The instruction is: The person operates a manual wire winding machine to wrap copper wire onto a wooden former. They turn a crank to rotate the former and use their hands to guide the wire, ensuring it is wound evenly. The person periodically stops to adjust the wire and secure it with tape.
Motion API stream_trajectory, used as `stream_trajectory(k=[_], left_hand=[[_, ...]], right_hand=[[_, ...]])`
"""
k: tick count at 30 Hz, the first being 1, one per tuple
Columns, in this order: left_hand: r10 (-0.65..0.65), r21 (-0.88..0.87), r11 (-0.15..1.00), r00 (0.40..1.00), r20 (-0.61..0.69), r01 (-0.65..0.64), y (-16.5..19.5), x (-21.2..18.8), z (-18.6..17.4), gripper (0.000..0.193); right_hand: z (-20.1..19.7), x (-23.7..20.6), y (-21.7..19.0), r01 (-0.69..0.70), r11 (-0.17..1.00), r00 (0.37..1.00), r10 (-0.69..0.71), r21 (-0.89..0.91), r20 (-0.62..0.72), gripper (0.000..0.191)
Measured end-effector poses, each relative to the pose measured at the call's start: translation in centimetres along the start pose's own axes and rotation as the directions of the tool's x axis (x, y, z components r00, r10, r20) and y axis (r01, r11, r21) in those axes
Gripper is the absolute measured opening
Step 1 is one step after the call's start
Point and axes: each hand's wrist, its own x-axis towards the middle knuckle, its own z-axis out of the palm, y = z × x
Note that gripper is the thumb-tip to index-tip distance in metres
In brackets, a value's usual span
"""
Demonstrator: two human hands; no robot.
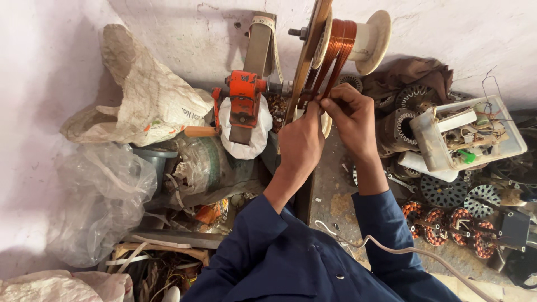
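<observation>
Motor-rewinding workshop. Indicators: hand-cranked orange winding machine [244, 103] against the wall, copper wire coil [337, 45] on a spool, wound stators [447, 223] and bare stator cores [444, 192] scattered across a cluttered, dirty bench [335, 201].

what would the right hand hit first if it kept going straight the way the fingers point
The right hand points up and left at the copper wire coil on the wooden winding form. Its fingertips already seem to pinch the strands, so it would likely meet the coil first; depth is unclear.
</observation>
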Motion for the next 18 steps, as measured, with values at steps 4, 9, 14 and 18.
stream_trajectory(k=[4,9,14,18], left_hand=[[-0.164,-0.334,0.921,0.978,0.129,0.199,0.2,0.1,-0.5,0.029],[-0.331,-0.81,0.306,0.853,0.403,0.501,-0.3,0.3,-0.1,0.045],[-0.411,-0.795,0.163,0.773,0.484,0.585,-1.1,0.0,1.3,0.043],[-0.42,-0.815,0.173,0.791,0.446,0.552,-1.1,-0.6,2.2,0.038]], right_hand=[[0.0,0.1,0.2,-0.042,0.998,0.999,0.042,0.056,0.003,0.004],[-0.4,0.1,-0.2,-0.035,0.999,0.999,0.034,0.02,0.042,0.004],[-0.8,0.1,-0.4,-0.008,0.989,1.0,0.012,-0.151,0.024,0.007],[-1.0,-0.8,-0.5,-0.001,0.98,0.999,-0.007,-0.201,-0.041,0.01]])
